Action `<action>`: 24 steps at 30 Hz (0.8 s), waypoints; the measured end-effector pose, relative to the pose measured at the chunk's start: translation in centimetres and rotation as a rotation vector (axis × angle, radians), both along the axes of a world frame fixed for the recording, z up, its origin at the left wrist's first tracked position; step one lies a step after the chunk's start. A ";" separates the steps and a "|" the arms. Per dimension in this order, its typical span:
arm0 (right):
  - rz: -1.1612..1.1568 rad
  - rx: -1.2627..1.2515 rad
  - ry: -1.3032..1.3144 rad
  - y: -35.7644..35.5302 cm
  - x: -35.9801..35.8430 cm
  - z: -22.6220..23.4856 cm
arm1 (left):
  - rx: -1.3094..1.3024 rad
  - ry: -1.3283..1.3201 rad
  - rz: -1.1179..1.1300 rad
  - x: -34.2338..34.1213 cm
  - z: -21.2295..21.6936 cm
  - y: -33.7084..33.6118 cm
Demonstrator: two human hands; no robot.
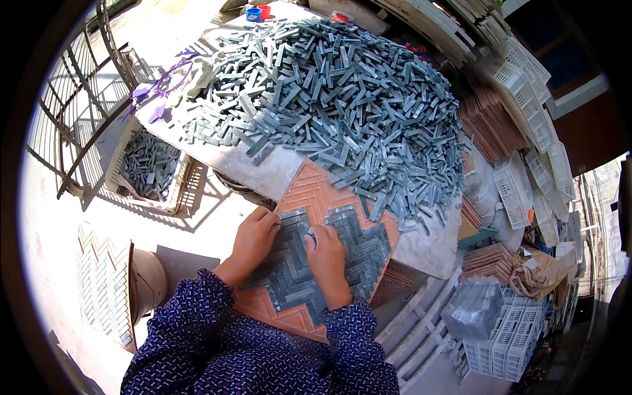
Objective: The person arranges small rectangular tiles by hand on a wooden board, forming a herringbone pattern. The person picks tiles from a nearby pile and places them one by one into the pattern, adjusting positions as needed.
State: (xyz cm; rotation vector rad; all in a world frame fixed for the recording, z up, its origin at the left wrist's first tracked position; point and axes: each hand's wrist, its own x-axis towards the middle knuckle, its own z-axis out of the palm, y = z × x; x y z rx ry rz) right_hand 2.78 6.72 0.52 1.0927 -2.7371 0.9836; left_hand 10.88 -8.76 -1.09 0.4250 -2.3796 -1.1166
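An orange herringbone mould tray (311,187) leans against the table edge in front of me, its slots partly filled with dark grey-green stone strips (286,247). My left hand (253,240) is closed at the tray's left side, fingertips by the upper end of the laid strips. Over the middle of the pattern, my right hand (326,257) is closed with thumb and fingers pinched together. What either hand holds, if anything, is hidden by the fingers. Bare orange grooves show along the tray's top and its lower left corner.
A large heap of loose stone strips (342,99) covers the table (263,172). At left stand a crate of strips (148,164), a bucket (148,280) and a filled panel (102,283). White plastic crates (507,336) and stacked orange trays (490,125) line the right.
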 end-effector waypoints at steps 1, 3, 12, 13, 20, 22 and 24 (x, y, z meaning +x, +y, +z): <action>-0.006 0.004 -0.001 -0.1 0.0 0.0 | -0.014 0.011 -0.008 0.1 -0.1 0.0; -0.015 0.012 -0.002 -0.2 -0.1 0.2 | -0.031 0.030 -0.017 -0.1 -0.4 0.0; 0.013 0.049 -0.065 -0.5 -1.7 0.5 | -0.125 0.086 -0.027 -0.3 -0.1 0.1; -0.016 0.032 -0.066 -0.6 -1.6 0.5 | -0.141 0.103 -0.014 -0.3 0.3 0.5; 0.008 0.010 -0.052 -0.7 -3.6 0.1 | -0.383 0.075 -0.210 -0.5 0.4 1.3; -0.050 -0.018 0.022 -0.4 -5.5 0.4 | -0.407 -0.093 -0.362 -0.2 -0.4 1.7; -0.130 -0.099 0.135 -0.8 -8.1 0.4 | -0.463 -0.153 -0.408 -0.1 -0.7 1.9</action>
